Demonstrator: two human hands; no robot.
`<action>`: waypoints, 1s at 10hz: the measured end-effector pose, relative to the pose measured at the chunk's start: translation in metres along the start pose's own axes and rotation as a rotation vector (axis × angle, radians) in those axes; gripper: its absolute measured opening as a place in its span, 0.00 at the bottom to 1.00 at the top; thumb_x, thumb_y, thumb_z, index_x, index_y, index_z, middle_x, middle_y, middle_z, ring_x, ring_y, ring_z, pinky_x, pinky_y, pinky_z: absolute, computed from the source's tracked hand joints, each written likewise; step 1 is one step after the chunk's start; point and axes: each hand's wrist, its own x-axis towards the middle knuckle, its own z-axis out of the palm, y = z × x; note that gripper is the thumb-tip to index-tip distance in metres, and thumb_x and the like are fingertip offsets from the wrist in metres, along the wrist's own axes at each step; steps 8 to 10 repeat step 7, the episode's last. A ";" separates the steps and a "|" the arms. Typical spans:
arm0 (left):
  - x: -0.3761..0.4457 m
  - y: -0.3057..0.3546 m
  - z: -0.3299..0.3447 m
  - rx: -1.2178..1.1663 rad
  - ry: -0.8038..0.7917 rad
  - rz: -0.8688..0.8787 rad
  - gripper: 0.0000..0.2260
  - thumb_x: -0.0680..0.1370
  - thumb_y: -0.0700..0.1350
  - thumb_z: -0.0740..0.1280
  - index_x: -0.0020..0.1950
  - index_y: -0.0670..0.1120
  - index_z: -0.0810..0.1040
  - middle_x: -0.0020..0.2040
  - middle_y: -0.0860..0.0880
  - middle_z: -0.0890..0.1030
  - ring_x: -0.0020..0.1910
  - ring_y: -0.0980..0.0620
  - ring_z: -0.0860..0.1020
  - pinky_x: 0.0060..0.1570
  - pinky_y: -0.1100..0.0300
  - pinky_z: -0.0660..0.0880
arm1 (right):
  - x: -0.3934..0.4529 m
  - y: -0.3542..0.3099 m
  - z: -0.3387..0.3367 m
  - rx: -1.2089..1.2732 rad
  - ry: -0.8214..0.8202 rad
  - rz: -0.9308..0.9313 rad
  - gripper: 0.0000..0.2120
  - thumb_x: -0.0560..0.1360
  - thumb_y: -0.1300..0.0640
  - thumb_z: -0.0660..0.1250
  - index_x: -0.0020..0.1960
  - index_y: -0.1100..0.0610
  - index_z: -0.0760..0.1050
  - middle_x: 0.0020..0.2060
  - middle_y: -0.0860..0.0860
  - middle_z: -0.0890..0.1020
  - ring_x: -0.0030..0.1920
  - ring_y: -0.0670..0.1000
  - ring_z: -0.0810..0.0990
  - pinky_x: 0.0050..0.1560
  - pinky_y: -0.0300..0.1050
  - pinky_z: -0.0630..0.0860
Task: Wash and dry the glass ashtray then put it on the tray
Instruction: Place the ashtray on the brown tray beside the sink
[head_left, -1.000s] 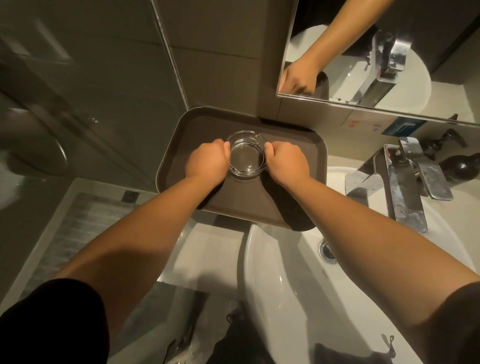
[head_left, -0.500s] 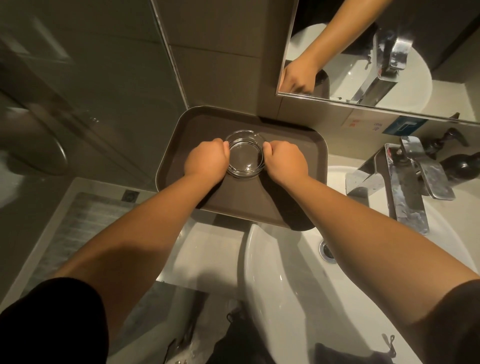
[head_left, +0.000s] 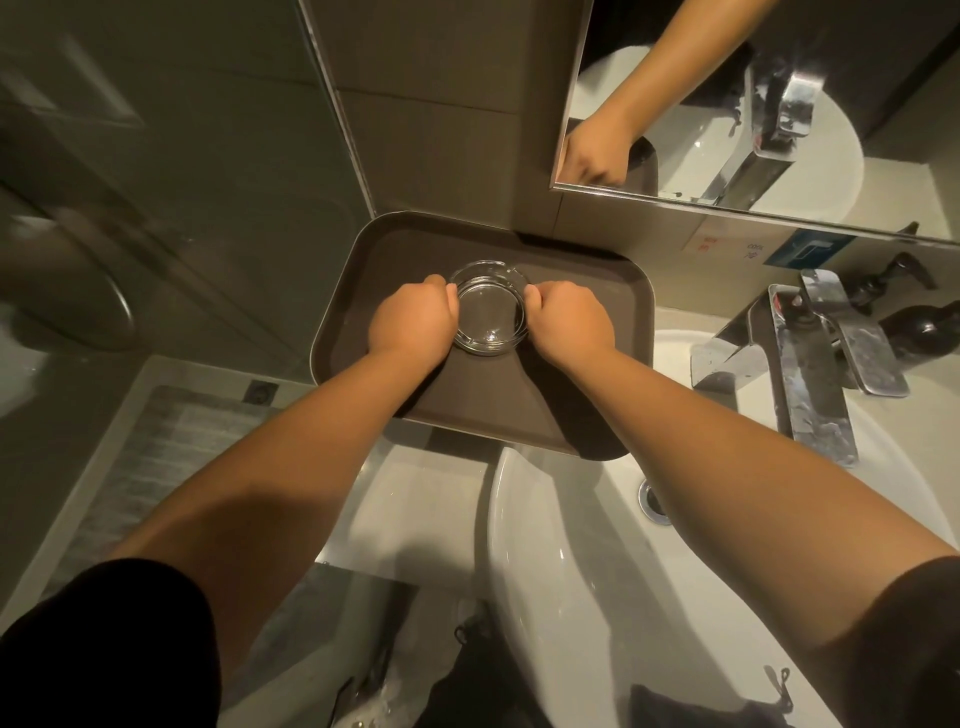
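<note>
Now your left hand (head_left: 413, 325) curls against the ashtray's (head_left: 488, 309) left rim and your right hand (head_left: 569, 325) grips its right rim — the glass sits upright on the brown tray (head_left: 597, 291), just left of the white sink (head_left: 571, 545) and its faucet (head_left: 810, 374).

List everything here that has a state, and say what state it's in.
ashtray: upright on the tray, empty, held from both sides
tray: flat beside the sink, holds only the ashtray
left hand: curled grip on the ashtray
right hand: curled grip on the ashtray
tap: no water running
sink: drain open, no standing water
</note>
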 end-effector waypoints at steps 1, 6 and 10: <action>-0.001 0.000 -0.001 -0.006 0.000 0.001 0.19 0.84 0.49 0.51 0.55 0.38 0.76 0.49 0.34 0.81 0.48 0.33 0.78 0.40 0.51 0.68 | -0.001 0.000 -0.001 0.001 -0.004 0.006 0.21 0.81 0.51 0.51 0.37 0.58 0.74 0.35 0.55 0.77 0.38 0.59 0.74 0.37 0.45 0.65; -0.017 -0.007 -0.019 0.103 0.141 0.127 0.20 0.81 0.52 0.54 0.53 0.40 0.78 0.48 0.39 0.79 0.46 0.37 0.77 0.42 0.47 0.72 | -0.011 -0.002 -0.021 -0.134 0.078 -0.039 0.21 0.82 0.45 0.51 0.53 0.57 0.78 0.47 0.56 0.81 0.47 0.60 0.79 0.40 0.47 0.68; -0.033 -0.005 -0.026 0.161 0.252 0.220 0.21 0.77 0.56 0.56 0.53 0.42 0.81 0.53 0.40 0.78 0.52 0.37 0.75 0.49 0.44 0.71 | -0.026 0.003 -0.031 -0.236 0.156 -0.117 0.20 0.81 0.45 0.54 0.63 0.56 0.75 0.58 0.57 0.76 0.57 0.60 0.75 0.50 0.51 0.72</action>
